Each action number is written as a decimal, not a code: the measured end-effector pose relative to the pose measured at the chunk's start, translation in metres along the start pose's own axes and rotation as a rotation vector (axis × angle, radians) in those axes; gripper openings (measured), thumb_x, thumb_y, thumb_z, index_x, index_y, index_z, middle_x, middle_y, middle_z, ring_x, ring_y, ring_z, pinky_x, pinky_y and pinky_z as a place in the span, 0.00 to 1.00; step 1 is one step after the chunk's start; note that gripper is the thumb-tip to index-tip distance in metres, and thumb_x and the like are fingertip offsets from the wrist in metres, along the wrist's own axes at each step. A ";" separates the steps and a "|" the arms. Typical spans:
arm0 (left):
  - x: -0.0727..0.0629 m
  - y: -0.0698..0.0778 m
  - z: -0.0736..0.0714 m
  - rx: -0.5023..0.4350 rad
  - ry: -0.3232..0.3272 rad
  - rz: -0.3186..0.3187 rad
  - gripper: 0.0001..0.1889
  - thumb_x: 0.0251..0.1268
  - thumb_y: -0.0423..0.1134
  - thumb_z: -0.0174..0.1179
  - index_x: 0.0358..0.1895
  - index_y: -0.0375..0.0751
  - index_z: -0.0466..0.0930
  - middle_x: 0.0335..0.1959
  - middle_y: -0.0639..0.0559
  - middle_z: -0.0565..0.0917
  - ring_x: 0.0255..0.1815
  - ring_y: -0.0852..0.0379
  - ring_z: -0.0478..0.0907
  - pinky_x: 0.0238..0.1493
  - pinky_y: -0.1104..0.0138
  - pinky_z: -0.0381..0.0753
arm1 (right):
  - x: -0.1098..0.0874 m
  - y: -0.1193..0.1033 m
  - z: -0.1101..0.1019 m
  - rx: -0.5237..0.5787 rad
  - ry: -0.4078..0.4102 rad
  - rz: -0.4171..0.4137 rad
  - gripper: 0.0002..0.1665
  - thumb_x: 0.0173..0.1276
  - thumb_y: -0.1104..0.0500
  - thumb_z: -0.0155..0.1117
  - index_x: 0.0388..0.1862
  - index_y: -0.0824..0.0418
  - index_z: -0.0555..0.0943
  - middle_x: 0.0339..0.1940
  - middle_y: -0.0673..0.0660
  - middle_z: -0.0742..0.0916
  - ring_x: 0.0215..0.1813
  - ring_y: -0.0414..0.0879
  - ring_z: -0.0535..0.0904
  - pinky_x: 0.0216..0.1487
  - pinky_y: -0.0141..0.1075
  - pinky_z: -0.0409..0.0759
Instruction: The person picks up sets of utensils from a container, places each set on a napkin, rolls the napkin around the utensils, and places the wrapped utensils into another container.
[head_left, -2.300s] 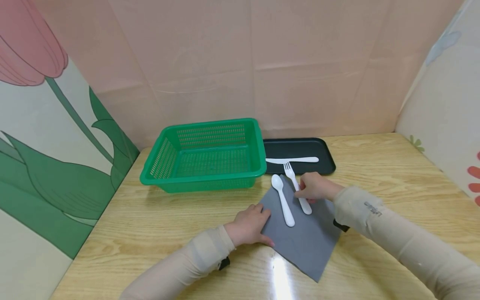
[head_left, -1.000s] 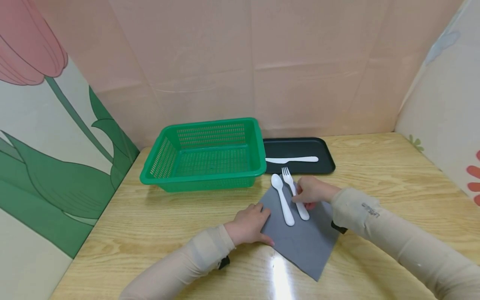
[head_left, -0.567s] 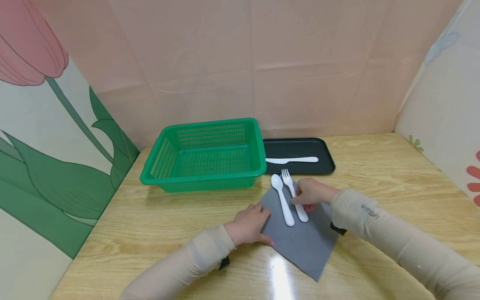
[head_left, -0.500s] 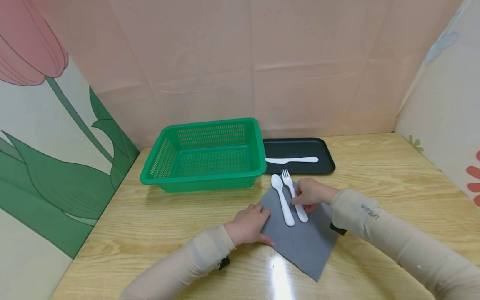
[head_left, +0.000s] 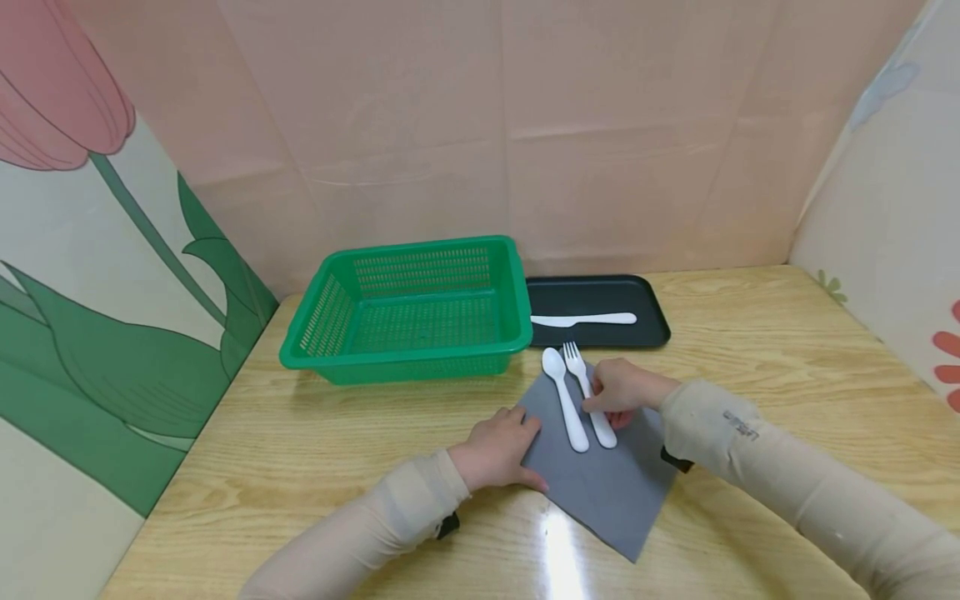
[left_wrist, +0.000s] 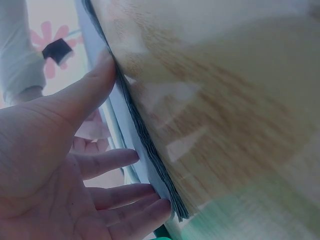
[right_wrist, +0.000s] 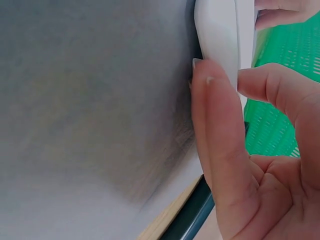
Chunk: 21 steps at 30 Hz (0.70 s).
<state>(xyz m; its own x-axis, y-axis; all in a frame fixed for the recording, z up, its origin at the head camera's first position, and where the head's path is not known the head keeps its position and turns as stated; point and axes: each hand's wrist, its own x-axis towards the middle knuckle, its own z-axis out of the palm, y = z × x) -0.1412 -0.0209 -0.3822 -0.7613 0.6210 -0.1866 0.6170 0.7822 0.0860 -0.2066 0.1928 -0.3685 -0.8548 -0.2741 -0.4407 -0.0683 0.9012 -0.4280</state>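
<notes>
A white fork point(head_left: 577, 364) lies over the grey folded napkin point(head_left: 600, 500), its tines toward the back. My right hand point(head_left: 621, 390) pinches its handle point(right_wrist: 217, 35) between thumb and fingers. Just left of the fork, a white spoon point(head_left: 566, 404) rests on the napkin, nearly parallel to it. My left hand point(head_left: 498, 450) has its fingers spread along the napkin's left edge. In the left wrist view the thumb and fingertips touch that layered edge point(left_wrist: 145, 137). The napkin sits turned cornerwise on the wooden table.
A green plastic basket point(head_left: 420, 360) stands at the back left of the table point(head_left: 360, 433). Beside it a black tray point(head_left: 600, 292) carries a white knife point(head_left: 600, 318). The basket's right side overlaps the tray in the head view. A pink-covered wall point(head_left: 637, 167) closes off the back.
My right hand has drawn the fork back from the tray's edge, toward me and slightly left, so it lies alongside the spoon. The left hand and the spoon have stayed put.
</notes>
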 end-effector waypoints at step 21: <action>0.000 0.000 0.000 -0.011 -0.009 -0.006 0.37 0.45 0.65 0.65 0.53 0.42 0.72 0.48 0.47 0.75 0.44 0.55 0.73 0.34 0.68 0.76 | 0.001 -0.001 0.001 -0.013 -0.046 0.043 0.12 0.62 0.55 0.63 0.24 0.61 0.76 0.18 0.52 0.80 0.18 0.38 0.77 0.21 0.27 0.76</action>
<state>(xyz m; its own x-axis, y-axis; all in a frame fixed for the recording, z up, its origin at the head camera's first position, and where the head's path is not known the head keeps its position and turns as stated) -0.1416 -0.0207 -0.3823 -0.7628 0.6161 -0.1963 0.6104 0.7863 0.0959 -0.2071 0.1914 -0.3697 -0.8326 -0.2503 -0.4941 -0.0391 0.9164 -0.3983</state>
